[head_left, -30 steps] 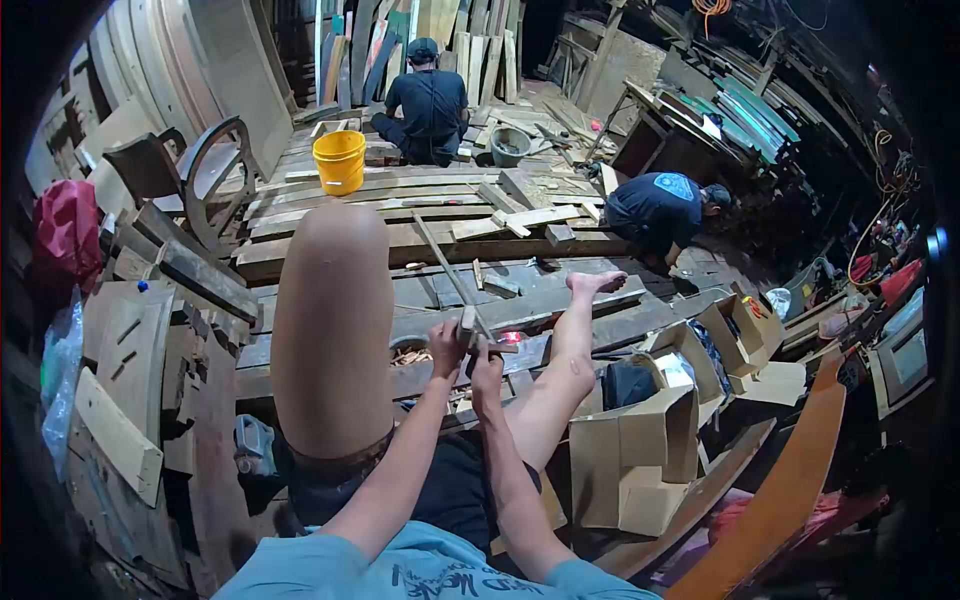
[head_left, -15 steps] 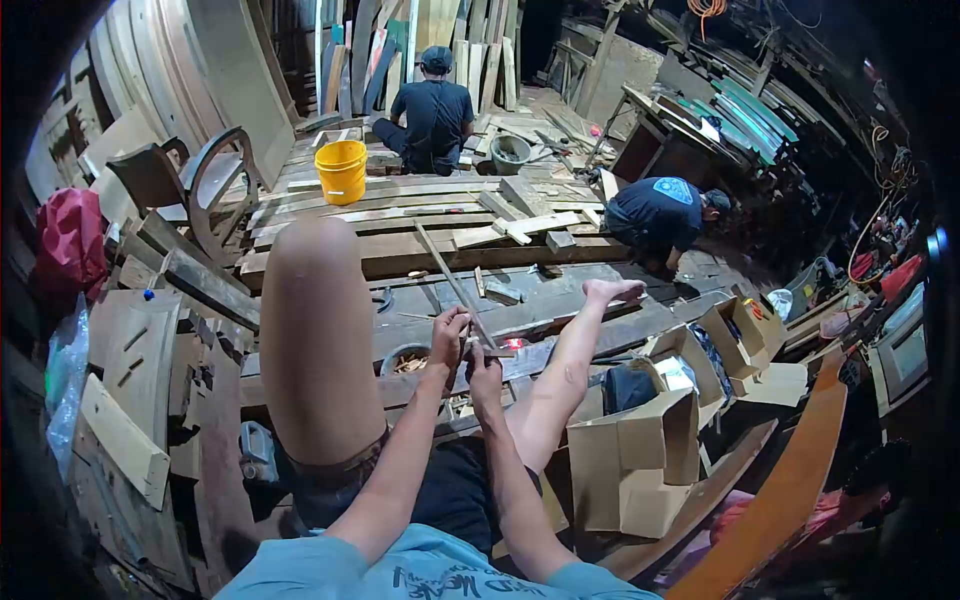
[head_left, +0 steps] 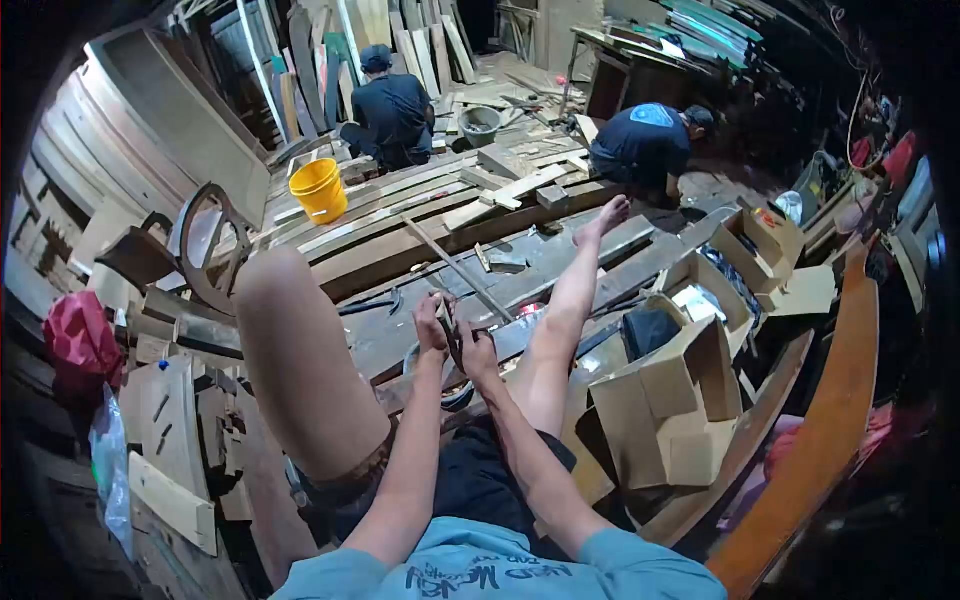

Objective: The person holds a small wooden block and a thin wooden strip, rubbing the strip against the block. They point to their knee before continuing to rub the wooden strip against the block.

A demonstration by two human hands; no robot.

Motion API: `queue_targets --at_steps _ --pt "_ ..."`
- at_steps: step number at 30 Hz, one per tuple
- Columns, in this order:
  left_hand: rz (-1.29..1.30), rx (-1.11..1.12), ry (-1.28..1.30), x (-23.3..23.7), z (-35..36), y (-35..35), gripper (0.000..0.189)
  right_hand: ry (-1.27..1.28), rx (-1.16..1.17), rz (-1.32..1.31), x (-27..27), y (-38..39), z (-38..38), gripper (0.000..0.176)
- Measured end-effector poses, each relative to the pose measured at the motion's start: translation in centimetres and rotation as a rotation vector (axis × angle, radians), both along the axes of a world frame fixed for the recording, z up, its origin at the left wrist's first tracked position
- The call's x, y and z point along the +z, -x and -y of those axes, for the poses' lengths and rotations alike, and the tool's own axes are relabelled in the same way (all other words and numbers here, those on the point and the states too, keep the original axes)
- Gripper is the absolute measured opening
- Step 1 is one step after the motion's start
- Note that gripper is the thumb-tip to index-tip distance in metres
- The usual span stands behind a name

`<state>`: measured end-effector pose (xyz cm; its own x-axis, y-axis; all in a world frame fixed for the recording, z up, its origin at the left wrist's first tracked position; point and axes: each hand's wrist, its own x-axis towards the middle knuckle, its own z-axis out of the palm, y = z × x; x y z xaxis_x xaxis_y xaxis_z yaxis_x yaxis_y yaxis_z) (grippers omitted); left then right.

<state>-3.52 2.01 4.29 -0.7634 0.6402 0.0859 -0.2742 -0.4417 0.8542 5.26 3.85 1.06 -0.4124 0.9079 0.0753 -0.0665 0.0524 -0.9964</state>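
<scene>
Pale wood: a small piece [head_left: 444,312] sits at the dial's centre, between your two hands, with 12 o'clock straight ahead.
Left grip: your left hand [head_left: 431,326] is curled nearly closed, apparently pinching that piece.
Right grip: your right hand [head_left: 477,354] wraps a dark strip [head_left: 454,344], leaving little gap.
Long stick: the wooden stick [head_left: 455,267] lies towards 12 o'clock, near your knuckles; contact, I cannot tell.
Slip risk: if the strip has an edge, a weak pinch or sudden push could drive it into your left fingers.
Leg risk: a piece let go under force could fly at your raised knee [head_left: 275,278], 10 o'clock, or outstretched leg [head_left: 560,340], 3 o'clock.
Hidden: your fingers cover most of the piece and strip; the strip's material and ends stay unclear.
Dark rim: shadow swallows the view's outer edges.
</scene>
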Motion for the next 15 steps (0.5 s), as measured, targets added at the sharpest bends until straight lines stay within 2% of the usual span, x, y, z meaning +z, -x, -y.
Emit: queue_targets --at_steps 3,6,8,9,11,12,13,15 --pt "-0.006 0.001 0.019 -0.4 0.1 0.3 0.023 0.08 0.125 0.261 -0.1 -0.8 -0.7 0.05" --pt "0.078 0.025 -0.043 -1.2 -0.3 1.1 0.021 0.035 0.082 0.182 -0.1 0.3 -0.3 0.052" --pt "0.093 -0.001 -0.076 -2.3 -0.1 1.9 0.017 -0.065 -0.055 -0.059 -2.1 1.6 0.3 0.049" --pt "0.093 0.015 -0.066 -1.7 0.1 1.7 0.018 -0.01 0.034 0.196 -3.7 1.4 -0.6 0.05" --pt "0.081 0.025 -0.053 -1.0 0.3 1.5 0.022 0.099 0.177 0.265 -1.9 0.4 -0.9 0.049" --pt "0.065 0.021 -0.088 -0.8 0.3 1.4 0.021 0.032 0.186 0.297 -1.8 0.5 -1.0 0.046" --pt "0.061 0.001 -0.103 -0.5 0.2 1.4 0.022 0.038 0.173 0.287 -1.3 0.7 -0.6 0.046" --pt "0.044 -0.023 -0.098 -0.4 0.0 1.0 0.022 0.075 0.082 -0.072 -0.4 0.8 0.5 0.044"
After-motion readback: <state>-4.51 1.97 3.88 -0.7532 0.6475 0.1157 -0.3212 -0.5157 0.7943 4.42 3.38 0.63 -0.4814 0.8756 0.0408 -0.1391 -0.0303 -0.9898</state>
